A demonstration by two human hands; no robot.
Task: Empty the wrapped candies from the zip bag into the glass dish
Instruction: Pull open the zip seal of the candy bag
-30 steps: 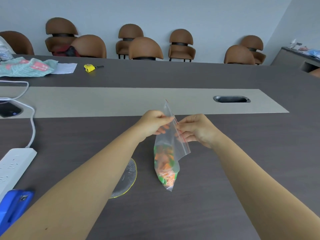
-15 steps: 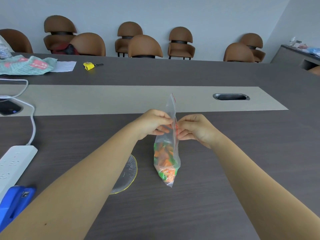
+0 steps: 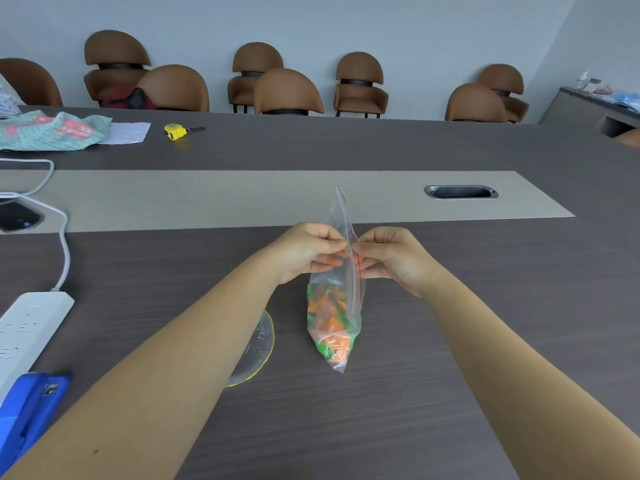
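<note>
Hands: left hand [image 3: 310,252] and right hand [image 3: 393,259] pinching clear zip bag [image 3: 337,289] at red seal.
Risk: orange and green wrapped candies [image 3: 330,317] spilling onto dark worktop [image 3: 485,341], missing half-hidden glass dish [image 3: 258,344].

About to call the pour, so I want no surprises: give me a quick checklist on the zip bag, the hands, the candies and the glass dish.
1. Both hands on the bag: ok. Left hand and right hand pinch the zip bag near its red seal.
2. Seal opened: cannot tell; the two sides look pressed together.
3. Candies contained: ok. The wrapped candies sit in the bag's lower half.
4. Bag over the dish: not ok. The glass dish lies left of the bag, partly hidden by the left forearm.
5. Dish empty: cannot tell, mostly covered.
</note>
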